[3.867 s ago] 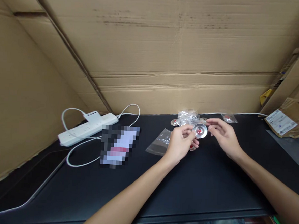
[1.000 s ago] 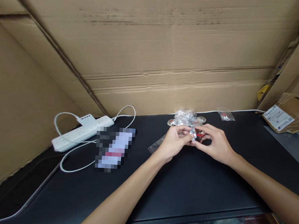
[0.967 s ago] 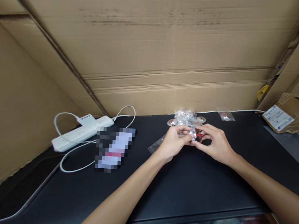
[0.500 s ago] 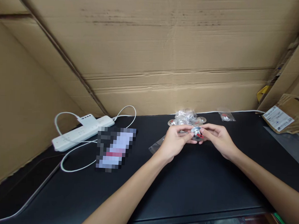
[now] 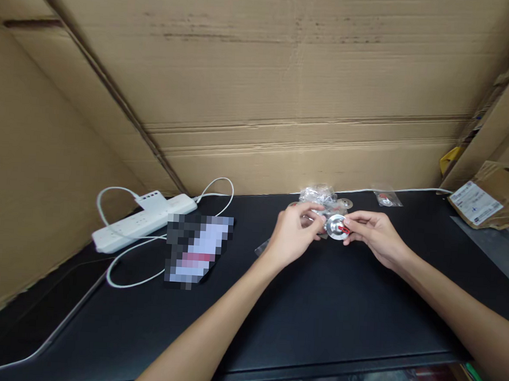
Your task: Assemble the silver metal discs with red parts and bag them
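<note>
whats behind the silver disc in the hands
A crumpled heap of clear bags and a loose disc lie on the table behind the silver disc. The left hand covers the heap's near part.

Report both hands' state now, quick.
Left hand: fingers curled against the silver disc; grip cannot be told.
Right hand: closed, pinching the silver disc.

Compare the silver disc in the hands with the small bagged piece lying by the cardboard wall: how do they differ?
The silver disc is bare; the bagged piece sits in clear plastic. The silver disc is off the table, in the grip of the right hand with the left hand at its edge; the bagged piece lies untouched. The silver disc tilts toward the camera; the bagged piece lies flat. Both show a red part.
</note>
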`<state>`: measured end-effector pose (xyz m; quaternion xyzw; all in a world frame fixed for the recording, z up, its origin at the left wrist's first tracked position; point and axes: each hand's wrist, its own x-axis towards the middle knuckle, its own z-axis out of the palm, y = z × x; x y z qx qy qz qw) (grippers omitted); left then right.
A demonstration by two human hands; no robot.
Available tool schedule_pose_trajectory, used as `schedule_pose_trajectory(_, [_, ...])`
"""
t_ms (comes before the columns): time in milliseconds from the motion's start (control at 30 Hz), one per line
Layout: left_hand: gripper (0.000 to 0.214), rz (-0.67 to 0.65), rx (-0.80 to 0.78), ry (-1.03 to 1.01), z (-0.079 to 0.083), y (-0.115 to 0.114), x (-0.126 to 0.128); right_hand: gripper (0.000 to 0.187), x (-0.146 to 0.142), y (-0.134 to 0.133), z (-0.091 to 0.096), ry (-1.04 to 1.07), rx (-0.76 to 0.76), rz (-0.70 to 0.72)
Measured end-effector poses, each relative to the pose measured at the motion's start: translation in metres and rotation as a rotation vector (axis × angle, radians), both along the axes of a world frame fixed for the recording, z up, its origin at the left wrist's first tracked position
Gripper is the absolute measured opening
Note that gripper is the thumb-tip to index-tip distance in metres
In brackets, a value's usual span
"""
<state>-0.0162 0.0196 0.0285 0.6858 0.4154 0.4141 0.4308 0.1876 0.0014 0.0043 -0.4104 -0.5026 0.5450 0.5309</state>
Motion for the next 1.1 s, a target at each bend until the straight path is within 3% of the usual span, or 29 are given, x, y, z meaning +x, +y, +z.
schedule_pose_trajectory(100, [0.025, 0.254, 0.302, 0.431, 0.015, 0.009, -0.021, 0.028, 0.003, 0.002, 0.0, 0.011, -0.021, -0.016])
schedule_pose_trajectory(200, [0.031, 0.305, 0.264, 0.784, 0.021, 0.017, -0.041, 0.028, 0.004, 0.003, -0.001, 0.008, -0.019, -0.029])
schedule_pose_trajectory(267, [0.042, 0.247, 0.211, 0.913, 0.02, 0.019, -0.051, 0.028, 0.004, 0.003, -0.001, 0.006, -0.017, -0.033])
schedule_pose_trajectory(400, [0.062, 0.04, 0.157, 0.911, 0.012, 0.018, -0.057, 0.029, 0.002, 0.002, -0.002, 0.0, -0.019, -0.036])
schedule_pose_trajectory(533, [0.066, -0.017, 0.126, 0.95, 0.008, 0.015, -0.052, 0.029, 0.002, 0.002, -0.003, -0.004, -0.015, -0.036])
schedule_pose_trajectory(700, [0.058, 0.023, 0.115, 1.002, 0.001, 0.014, -0.045, 0.029, 0.002, 0.002, -0.003, -0.014, -0.019, -0.039])
schedule_pose_trajectory(867, [0.086, 0.152, 0.009, 0.998, 0.006, 0.011, -0.041, 0.028, 0.002, 0.001, -0.002, -0.016, -0.011, -0.041])
schedule_pose_trajectory(1000, [0.075, 0.288, 0.037, 0.995, 0.02, 0.012, -0.048, 0.028, 0.001, 0.0, 0.0, -0.021, -0.013, -0.034])
schedule_pose_trajectory(1033, [0.067, 0.251, 0.08, 0.976, 0.023, 0.013, -0.052, 0.027, 0.002, 0.0, 0.001, -0.021, -0.014, -0.032])
schedule_pose_trajectory(1100, [0.045, 0.032, 0.159, 0.908, 0.028, 0.014, -0.058, 0.026, 0.002, 0.0, 0.001, -0.016, -0.013, -0.029])
